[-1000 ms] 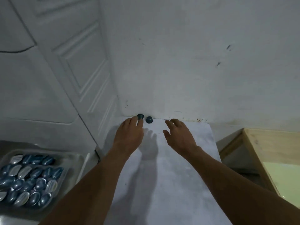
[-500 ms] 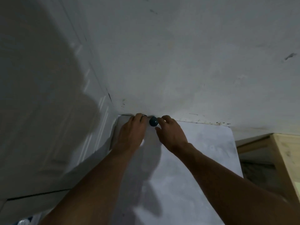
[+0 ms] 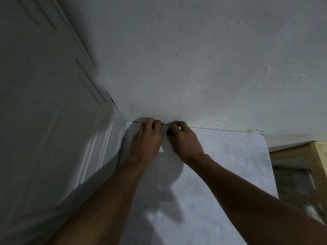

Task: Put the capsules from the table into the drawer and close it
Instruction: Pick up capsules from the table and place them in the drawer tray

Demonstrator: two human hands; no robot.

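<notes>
Both my hands are at the far edge of the pale grey table (image 3: 212, 165), right against the wall. My right hand (image 3: 185, 140) is curled around a dark teal capsule (image 3: 170, 133), of which only a small part shows between thumb and fingers. My left hand (image 3: 146, 138) sits just to its left with the fingers bent down and closed; whatever is under them is hidden, so I cannot tell whether it holds the other capsule. The drawer is out of view.
A white panelled door (image 3: 62, 121) runs along the table's left side. The rough white wall (image 3: 194, 68) closes off the back. A light wooden frame (image 3: 316, 156) stands off the table's right edge.
My view has tilted up, and the drawer with capsules has left the frame. Both hands reached to the wall; the right hand closed on one capsule and the left hand's fingers curled over the other.
</notes>
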